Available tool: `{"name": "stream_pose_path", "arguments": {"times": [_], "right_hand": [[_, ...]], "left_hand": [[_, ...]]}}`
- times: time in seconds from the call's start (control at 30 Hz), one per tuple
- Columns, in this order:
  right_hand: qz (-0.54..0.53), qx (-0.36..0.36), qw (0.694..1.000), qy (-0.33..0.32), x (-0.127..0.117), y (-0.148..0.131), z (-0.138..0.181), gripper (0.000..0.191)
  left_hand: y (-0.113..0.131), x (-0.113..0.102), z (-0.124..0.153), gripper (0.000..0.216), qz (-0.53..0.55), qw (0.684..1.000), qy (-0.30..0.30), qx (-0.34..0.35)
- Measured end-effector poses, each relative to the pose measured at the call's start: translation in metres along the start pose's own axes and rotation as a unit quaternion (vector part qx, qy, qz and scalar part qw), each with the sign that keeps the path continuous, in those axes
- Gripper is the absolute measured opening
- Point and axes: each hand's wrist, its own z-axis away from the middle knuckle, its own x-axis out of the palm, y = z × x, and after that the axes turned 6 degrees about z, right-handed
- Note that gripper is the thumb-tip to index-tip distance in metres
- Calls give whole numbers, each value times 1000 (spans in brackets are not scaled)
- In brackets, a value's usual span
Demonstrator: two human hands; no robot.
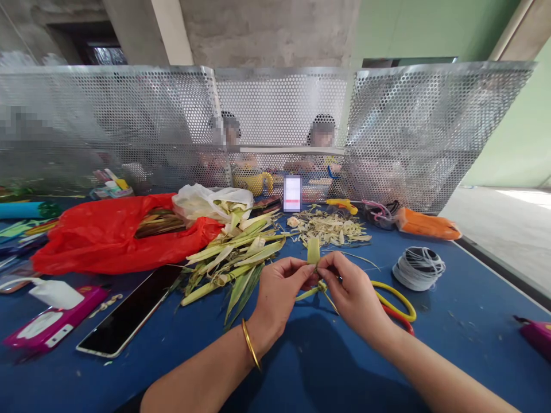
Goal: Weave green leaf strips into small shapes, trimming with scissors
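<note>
My left hand (282, 289) and my right hand (346, 284) meet above the blue table, thumbs and fingers pinched together. Between them a pale green corn husk strip (314, 250) stands up from the fingertips. My left fingers grip its lower end, and my right fingertips press at the same spot; the small part between them is hidden. Below the hands hang thin strips of husk (322, 288), partly covered by the fingers. Behind my right wrist lie a yellow ring (407, 301) and a red ring (400, 320). A pile of long husks (245, 252) lies left of my hands.
Husk scraps (331, 228) lie ahead, near a glue gun (342, 205) and a phone (293, 193). A string spool (418, 268) and orange packet (428, 223) stand right. Left are a red bag (116, 241), dark phone (129, 312) and power strip (55, 321). Perforated metal panels (279, 103) screen two people.
</note>
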Motion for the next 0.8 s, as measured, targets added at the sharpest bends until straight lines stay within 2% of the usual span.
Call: {"name": "stream_pose_path", "arguments": {"times": [0.3,0.43,0.53,0.67,0.73,0.8], "right_hand": [[-10,32,999,15,2,3,0,9],[-38,24,999,21,3,4,1,6],[-2,-38,999,39,0,5,0,5],[121,-193,973,42,-5,6,-3,14],[142,-225,963,51,-6,6,-4,15],[138,-226,962,61,-7,7,-4,14]], "left_hand": [[3,4,3,13,5,1000,7,-1],[4,3,3,10,8,1000,20,-4],[5,3,2,13,25,999,29,-24],[6,2,1,18,69,996,8,-65],[6,1,1,20,76,994,-8,-79],[7,1,2,21,74,993,-19,-89]]}}
